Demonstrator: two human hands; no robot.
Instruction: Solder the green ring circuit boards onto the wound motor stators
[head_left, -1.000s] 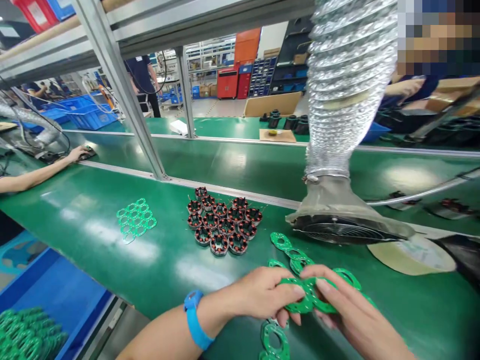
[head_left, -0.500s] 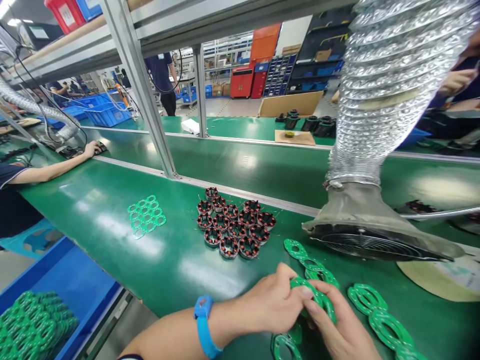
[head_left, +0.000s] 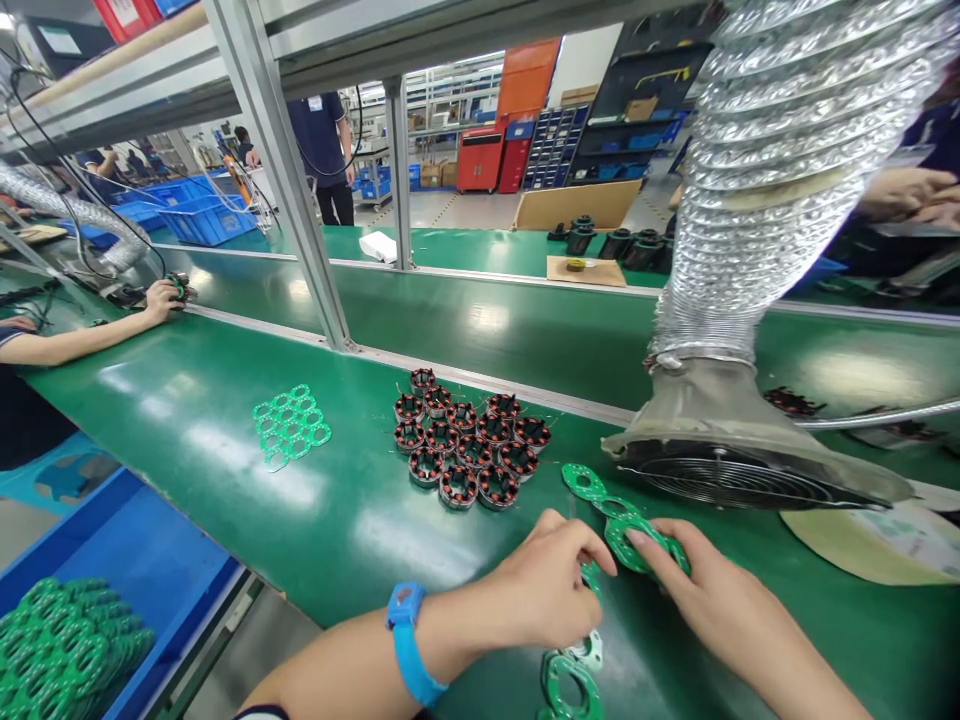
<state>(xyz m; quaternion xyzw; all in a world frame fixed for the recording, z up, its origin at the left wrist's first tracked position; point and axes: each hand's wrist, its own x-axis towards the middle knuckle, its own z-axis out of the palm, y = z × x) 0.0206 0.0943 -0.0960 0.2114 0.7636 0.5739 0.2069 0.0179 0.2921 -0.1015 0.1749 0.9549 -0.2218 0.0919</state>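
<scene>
My right hand [head_left: 712, 585] pinches a ring-shaped green circuit board [head_left: 628, 545] between thumb and fingers, at the near end of a row of joined green rings [head_left: 582, 480]. My left hand [head_left: 551, 580], below a blue wristband [head_left: 407, 640], hovers just left of it with curled fingers. Its index finger and thumb are apart, and green shows behind them. Another strip of green ring boards [head_left: 571, 685] lies under and below this hand, partly covered. Beyond my hands stands a cluster of black stator rings with copper windings [head_left: 474, 452].
A flat green board panel [head_left: 291, 425] lies left of the stators. The duct hood [head_left: 720, 470] hangs low at the right. A metal post [head_left: 285, 180] rises from the table. Stacked boards [head_left: 67, 650] fill part of a blue bin [head_left: 172, 540]. A co-worker's hand [head_left: 163, 298] works at far left.
My hands have come apart. The right has carried the board up and away to the row; the left has drawn back slightly. The right-hand strip no longer shows.
</scene>
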